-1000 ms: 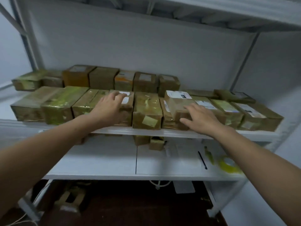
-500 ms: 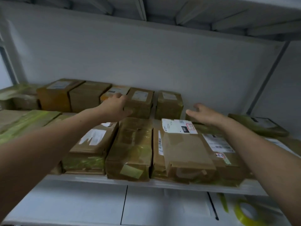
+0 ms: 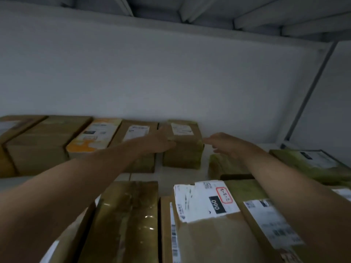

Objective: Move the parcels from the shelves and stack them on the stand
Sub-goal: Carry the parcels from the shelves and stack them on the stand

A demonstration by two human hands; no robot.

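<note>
A small brown parcel [image 3: 183,149] with a white label stands at the right end of the back row on the shelf. My left hand [image 3: 161,142] reaches over the front row and lies against that parcel's left side, fingers extended. My right hand [image 3: 222,143] is stretched out just right of the parcel, fingers straight, holding nothing; contact cannot be made out in the blur. Both forearms pass over the front-row parcels.
More parcels fill the back row to the left, among them an orange-and-white box [image 3: 95,136]. Front-row parcels [image 3: 205,221] lie under my arms, and flat green-taped ones [image 3: 311,164] sit right. The white wall [image 3: 171,76] and the upper shelf's underside [image 3: 209,12] close the space.
The view has moved closer and higher into the shelf. Both hands have reached farther back, from the front row to either side of the last parcel in the back row.
</note>
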